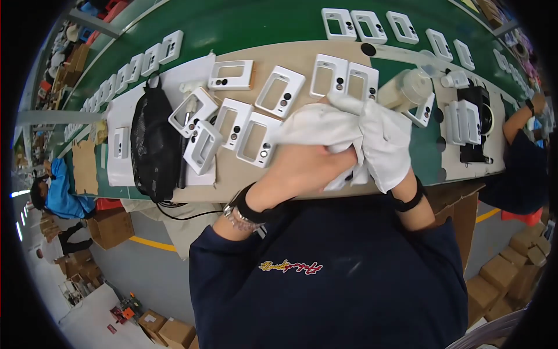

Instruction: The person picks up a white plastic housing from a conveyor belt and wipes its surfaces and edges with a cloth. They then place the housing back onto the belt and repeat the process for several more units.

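Observation:
My left hand point(311, 166) is closed, its thumb and fingers curled round a white plastic frame point(358, 175) that shows only in part below the thumb. A white cloth point(325, 124) covers most of that piece. My right hand point(388, 145) is wrapped in the same cloth and bunches it against the piece; its fingers are hidden. Just beyond my hands lie several similar white frames with rectangular openings and black round buttons, such as one point(281, 110) to the left of the cloth. A clear bottle point(414, 87) stands beyond my right hand.
A black mesh pouch point(154, 142) lies at the left, a cable trailing off the edge. More white frames point(171, 46) line the green bench point(244, 29). At right sit a black device point(478, 152) and white part point(465, 122). A co-worker's arm point(520, 122) reaches in there.

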Tool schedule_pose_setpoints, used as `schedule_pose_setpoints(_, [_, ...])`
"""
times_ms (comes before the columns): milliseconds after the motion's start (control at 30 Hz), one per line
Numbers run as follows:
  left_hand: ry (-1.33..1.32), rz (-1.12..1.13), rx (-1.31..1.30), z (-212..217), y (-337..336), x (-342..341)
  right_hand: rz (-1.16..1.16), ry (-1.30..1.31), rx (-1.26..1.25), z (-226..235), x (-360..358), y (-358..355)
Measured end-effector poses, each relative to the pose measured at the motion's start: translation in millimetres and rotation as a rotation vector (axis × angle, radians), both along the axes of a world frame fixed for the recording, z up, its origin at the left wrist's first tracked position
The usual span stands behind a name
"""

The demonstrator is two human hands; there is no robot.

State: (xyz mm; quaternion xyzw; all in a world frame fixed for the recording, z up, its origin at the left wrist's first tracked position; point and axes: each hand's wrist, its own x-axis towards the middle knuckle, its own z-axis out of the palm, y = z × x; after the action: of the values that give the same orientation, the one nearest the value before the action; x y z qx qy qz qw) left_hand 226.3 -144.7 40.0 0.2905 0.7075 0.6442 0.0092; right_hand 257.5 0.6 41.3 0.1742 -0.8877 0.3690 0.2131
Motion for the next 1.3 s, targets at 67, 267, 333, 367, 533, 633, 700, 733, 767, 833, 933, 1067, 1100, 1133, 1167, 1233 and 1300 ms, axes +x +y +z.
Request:
schedule_pose_setpoints(67, [-0.346,-0.034,0.027,1.7,2.8,16.5,-0.241,-0.368,-0.636,-23.4,14.8,5.0])
schedule_pose_setpoints(267, [-0.911,-0.040,-0.023,6.9,4.4,12.8,-0.153,-0.088,-0.483,-13.5,23.0,46.5])
schedule_pose_setpoints(333, [-0.872,-0.042,0.018,-1.1,10.1,20.5,-0.002,0.045,-0.085,3.8,22.0,24.1])
schedule_pose_setpoints(367, [-0.826,-0.042,0.076,-5.5,14.2,24.8,0.046,0.152,-0.107,7.7,17.9,9.8])
schedule_pose_setpoints(533, [-0.569,0.002,0.368,-25.4,32.8,36.7,-0.293,-0.372,-0.953,-30.3,14.4,0.3])
schedule_pose_setpoints(633, [-0.619,0.110,0.566,-24.7,28.5,22.0,0.089,-0.525,-0.821,-56.7,30.1,6.2])
schedule_pose_setpoints(700, [-0.635,0.171,0.667,-27.7,34.6,17.3,-0.004,-0.479,-0.830,-53.8,29.9,1.8])
schedule_pose_setpoints(733, [-0.600,0.259,0.680,-35.0,45.2,20.3,-0.097,-0.429,-0.833,-50.8,27.8,-2.7])
schedule_pose_setpoints(767, [-0.564,0.345,0.693,-42.8,56.1,24.0,-0.190,-0.378,-0.835,-47.2,25.4,-7.6])
schedule_pose_setpoints(833, [-0.538,0.397,0.707,-48.5,65.6,27.2,-0.410,-0.257,-0.828,-38.9,21.7,-15.9])
schedule_pose_setpoints(933, [-0.335,0.191,0.628,-52.4,73.1,34.0,-0.643,-0.098,-0.780,-36.2,13.2,-21.7])
schedule_pose_setpoints(1067, [-0.486,0.321,0.670,-51.2,65.4,50.2,-0.408,-0.201,-1.202,-43.2,9.8,-6.9])
schedule_pose_setpoints(1100, [-0.536,0.228,0.717,-45.2,57.0,48.0,-0.230,-0.208,-1.458,-46.4,10.0,-3.5])
schedule_pose_setpoints(1133, [-0.633,0.152,0.742,-47.9,47.6,39.8,-0.028,-0.218,-1.689,-49.1,11.6,-1.6])
schedule_pose_setpoints(1167, [-0.727,0.088,0.758,-52.0,38.9,32.6,-0.234,-0.041,-1.055,-36.4,16.7,0.4])
schedule_pose_setpoints(1233, [-0.979,-0.047,0.721,-42.8,29.6,18.5,-0.394,-0.146,-0.872,-21.0,26.3,0.1])
schedule_pose_setpoints(1300, [-0.935,-0.200,0.767,-19.7,34.3,21.4,-0.339,-0.375,-1.328,-17.9,28.5,4.8])
